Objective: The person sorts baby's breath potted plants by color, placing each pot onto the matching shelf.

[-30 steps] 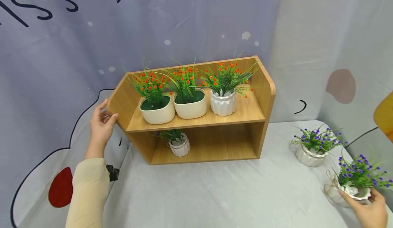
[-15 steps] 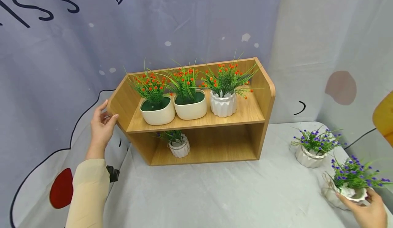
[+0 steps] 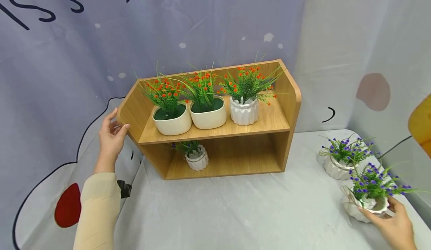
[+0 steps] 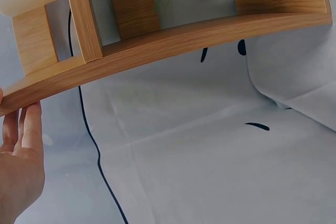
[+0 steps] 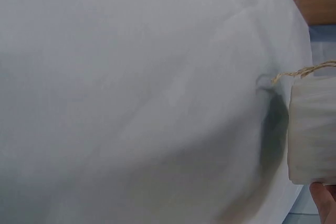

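Note:
My left hand (image 3: 112,139) grips the left side panel of a two-tier wooden shelf (image 3: 271,121), thumb in front and fingers behind. In the left wrist view its fingers (image 4: 31,129) lie against the panel's edge. At the right, my right hand (image 3: 395,223) holds a potted plant (image 3: 372,184) with purple flowers by its white fluted pot, thumb on the near side. The right wrist view shows part of that pot (image 5: 315,129) with twine (image 5: 304,71) at its rim and a shadow on the cloth beside it.
Another purple-flowered potted plant (image 3: 340,167) stands just behind the held one. The upper tier carries two cream oval planters (image 3: 173,125) (image 3: 208,119) and a white fluted pot (image 3: 244,113), all with orange flowers. A small white pot (image 3: 198,161) sits at the lower tier's left.
My right hand has carried the purple-flowered potted plant leftward, closer to the other purple one. The left hand keeps its grip on the shelf panel.

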